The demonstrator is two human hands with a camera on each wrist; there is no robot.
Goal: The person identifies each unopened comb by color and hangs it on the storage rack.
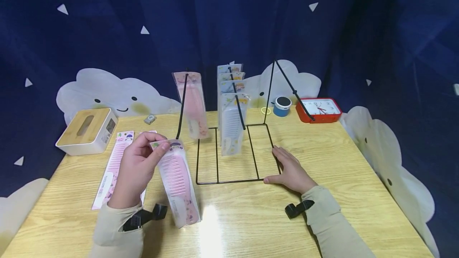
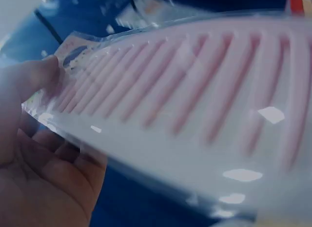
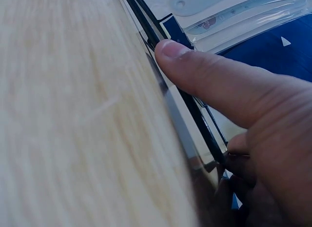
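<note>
My left hand (image 1: 138, 166) pinches the top of a packaged pink comb (image 1: 178, 182) between thumb and fingers. The comb hangs tilted, its header at the tip of the left hook rod (image 1: 182, 106) of a black wire display rack (image 1: 236, 181). Whether the rod passes through the header's hole I cannot tell. In the left wrist view the header hole shows beside the thumb (image 2: 41, 75). My right hand (image 1: 292, 172) holds the rack's front right base corner, thumb on the front bar, fingers at the side bar. Another pink comb (image 1: 195, 106) hangs on the left rod; several packaged combs (image 1: 232, 122) hang on the middle one.
Packaged pink combs (image 1: 116, 162) lie at the left, partly behind my hand. A tissue box (image 1: 86, 130) stands beyond them, near a small grey device (image 1: 150, 119). At the back right are a yellow ring (image 1: 265, 110), a blue speaker (image 1: 282, 106) and a red clock (image 1: 319, 110).
</note>
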